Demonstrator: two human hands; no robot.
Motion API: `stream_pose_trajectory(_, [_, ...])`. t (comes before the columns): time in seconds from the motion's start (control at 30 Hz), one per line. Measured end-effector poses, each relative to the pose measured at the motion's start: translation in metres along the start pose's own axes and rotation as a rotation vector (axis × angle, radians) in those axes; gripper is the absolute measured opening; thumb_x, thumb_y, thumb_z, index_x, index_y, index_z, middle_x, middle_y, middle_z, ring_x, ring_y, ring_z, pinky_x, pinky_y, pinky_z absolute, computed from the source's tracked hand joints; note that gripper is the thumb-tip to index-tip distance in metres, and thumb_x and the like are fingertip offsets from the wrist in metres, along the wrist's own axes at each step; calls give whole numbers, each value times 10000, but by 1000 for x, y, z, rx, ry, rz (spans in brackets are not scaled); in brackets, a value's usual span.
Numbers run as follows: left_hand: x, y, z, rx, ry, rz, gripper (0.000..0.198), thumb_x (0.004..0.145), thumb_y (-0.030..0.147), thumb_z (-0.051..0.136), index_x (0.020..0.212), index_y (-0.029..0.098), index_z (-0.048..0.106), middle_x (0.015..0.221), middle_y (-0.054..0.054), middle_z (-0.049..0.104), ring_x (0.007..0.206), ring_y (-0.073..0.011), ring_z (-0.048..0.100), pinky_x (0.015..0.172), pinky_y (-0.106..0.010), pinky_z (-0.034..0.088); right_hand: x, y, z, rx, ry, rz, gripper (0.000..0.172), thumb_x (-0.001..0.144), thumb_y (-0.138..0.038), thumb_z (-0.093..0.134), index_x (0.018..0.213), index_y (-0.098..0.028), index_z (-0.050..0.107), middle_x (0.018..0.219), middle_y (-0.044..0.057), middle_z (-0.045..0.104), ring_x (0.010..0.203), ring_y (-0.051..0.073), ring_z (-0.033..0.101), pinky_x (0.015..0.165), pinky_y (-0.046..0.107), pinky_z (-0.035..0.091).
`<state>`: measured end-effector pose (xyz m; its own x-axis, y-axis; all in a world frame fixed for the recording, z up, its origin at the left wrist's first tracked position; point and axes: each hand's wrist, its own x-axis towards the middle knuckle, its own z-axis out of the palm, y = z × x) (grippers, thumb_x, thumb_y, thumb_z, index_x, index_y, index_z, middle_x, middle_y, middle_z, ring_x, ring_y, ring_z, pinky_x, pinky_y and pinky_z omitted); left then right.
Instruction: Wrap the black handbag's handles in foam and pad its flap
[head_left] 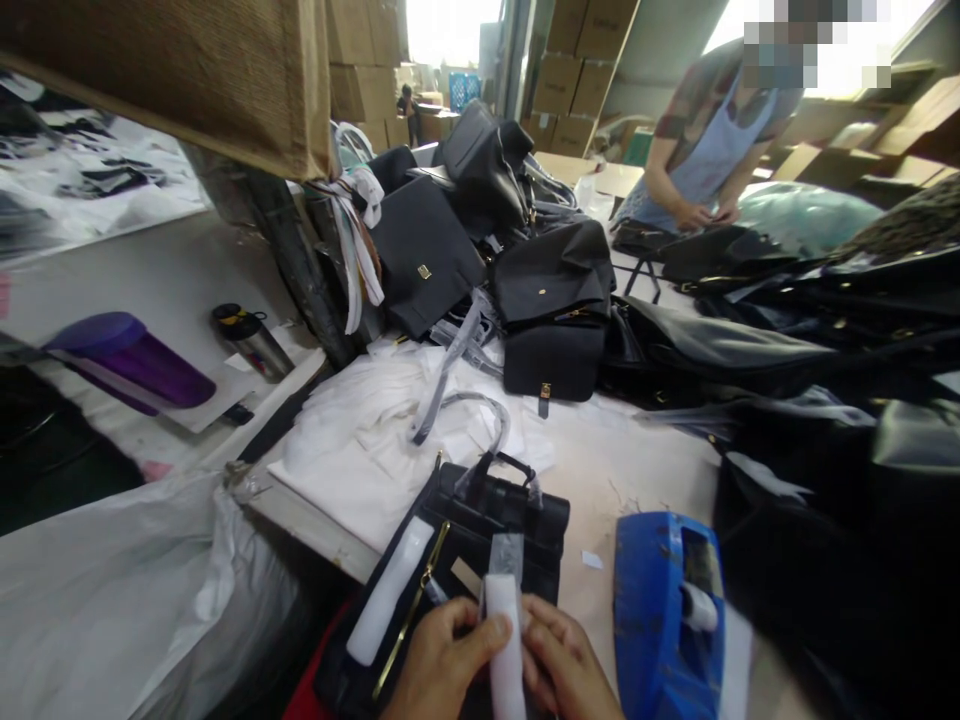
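A black handbag [536, 520] with a gold zipper [411, 612] and plastic-wrapped handles lies at the near edge of the table. Over it, my left hand [450, 655] is closed with its thumb pressed on a white foam strip [505, 640]. My right hand [562, 660] grips the same strip from the other side, its fingers curled behind. Clear film shows at the strip's upper end. A second white foam strip [390, 592] lies on the bag, left of the zipper. What sits under the held strip is hidden.
A blue tape dispenser [664, 610] stands right of the bag. White sheets [352, 430] lie piled behind it. Black bags [555, 280] are heaped at the back and right. A co-worker [705, 150] stands across the table. At left are a purple bottle [142, 360] and a thermos [255, 342].
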<state>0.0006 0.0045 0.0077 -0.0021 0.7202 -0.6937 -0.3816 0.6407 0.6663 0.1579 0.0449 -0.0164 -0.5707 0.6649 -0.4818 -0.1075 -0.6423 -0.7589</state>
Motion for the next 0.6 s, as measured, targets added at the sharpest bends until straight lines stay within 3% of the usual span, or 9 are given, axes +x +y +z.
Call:
stream_pose_trajectory(0.13, [-1, 0, 1, -54, 19, 3, 490, 652, 548, 807, 741, 129, 569, 697, -25, 575, 683, -181, 569, 653, -297, 493, 2, 1, -1, 27, -26, 7, 444, 825, -588, 621, 841, -146, 587, 419, -106, 386, 333, 18, 209, 357, 160, 169])
stream_pose_trajectory(0.23, [-2, 0, 3, -127, 35, 0, 501, 631, 535, 826, 811, 132, 589, 788, -66, 632, 742, -227, 623, 679, -340, 529, 2, 2, -1, 91, -68, 9, 429, 830, -579, 622, 828, -151, 588, 414, -111, 379, 323, 18, 198, 358, 161, 188])
stream_pose_trajectory(0.37, [-5, 3, 8, -259, -35, 16, 560, 636, 506, 833, 1007, 144, 621, 965, -126, 677, 849, -290, 672, 727, -378, 542, 5, -1, -3, 134, -112, 66, 413, 820, -562, 636, 839, -152, 592, 414, -118, 365, 319, 18, 173, 355, 163, 179])
stream_pose_trajectory(0.6, [-5, 1, 6, -318, -17, -8, 601, 625, 464, 854, 1086, 163, 614, 1078, -148, 669, 956, -322, 667, 747, -368, 536, 9, -20, -3, -133, -80, 108, 433, 821, -583, 618, 797, -154, 565, 439, -108, 371, 374, 30, 204, 393, 185, 126])
